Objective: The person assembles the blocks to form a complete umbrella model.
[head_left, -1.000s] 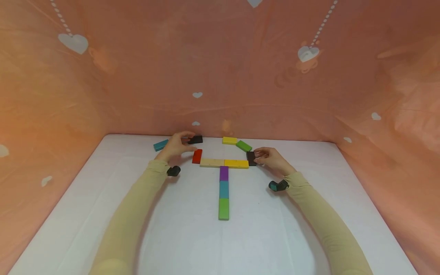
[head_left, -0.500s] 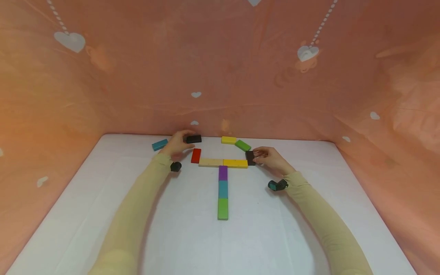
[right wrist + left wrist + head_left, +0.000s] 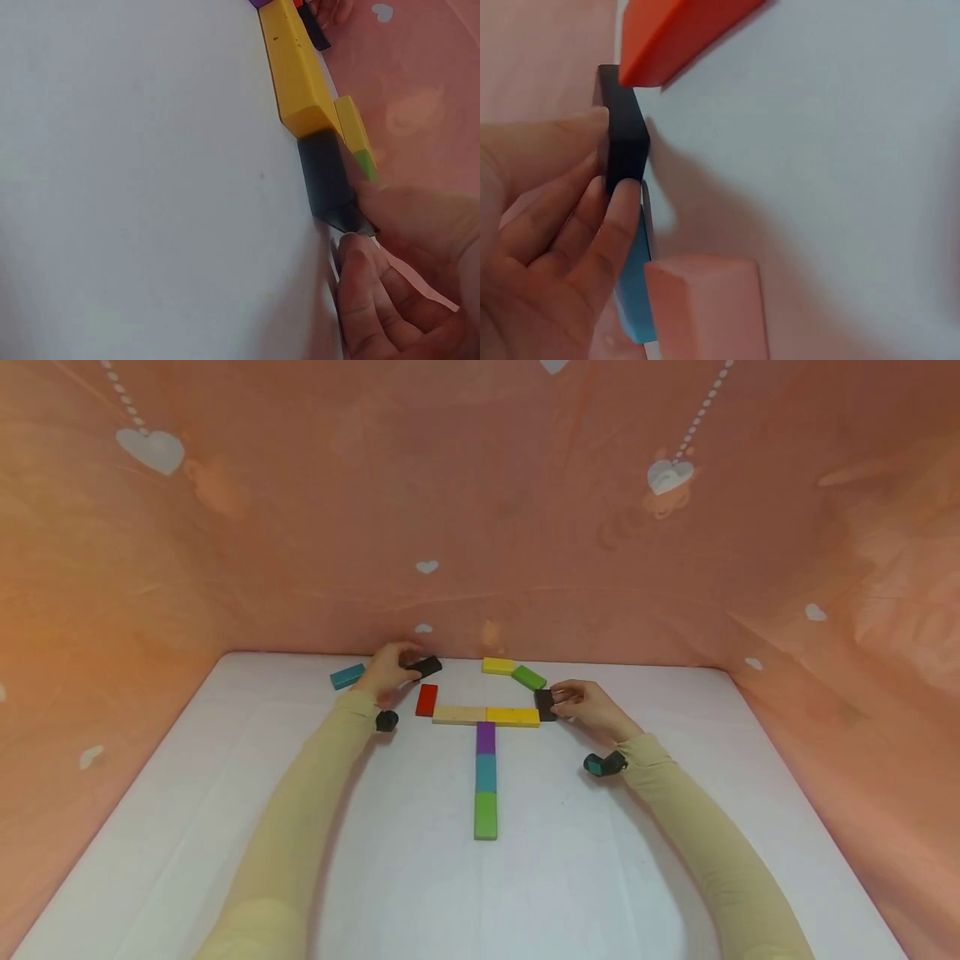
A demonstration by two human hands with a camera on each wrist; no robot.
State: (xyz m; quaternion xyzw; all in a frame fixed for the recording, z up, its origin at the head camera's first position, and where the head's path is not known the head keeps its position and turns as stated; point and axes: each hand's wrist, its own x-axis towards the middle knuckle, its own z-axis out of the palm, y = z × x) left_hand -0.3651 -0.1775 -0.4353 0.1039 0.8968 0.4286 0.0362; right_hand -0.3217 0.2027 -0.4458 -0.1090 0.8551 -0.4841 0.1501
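Note:
In the head view my left hand [image 3: 388, 670] pinches a black wooden block [image 3: 427, 667], which lies at a slant near the far edge. The left wrist view shows thumb and fingertips on opposite sides of that black block [image 3: 624, 135]. My right hand [image 3: 588, 703] grips a second black block [image 3: 545, 705] by its outer side, against the right end of a yellow block [image 3: 512, 717]. A red block [image 3: 427, 700] stands by the left end of a natural wood block [image 3: 459, 715]. Beyond the right hand lie a green block [image 3: 528, 677] and another yellow block [image 3: 498, 666].
Purple [image 3: 486, 737], blue [image 3: 486, 773] and green [image 3: 485, 816] blocks form a line down the white table [image 3: 405, 877]. A loose blue block [image 3: 348, 677] lies left of my left hand. A pink block [image 3: 712, 307] shows in the left wrist view. Orange cloth [image 3: 480, 527] walls the back.
The black block in my left hand has turned from nearly straight to slanted, its right end farther back. My left hand has shifted slightly right. My right hand has stayed on its black block.

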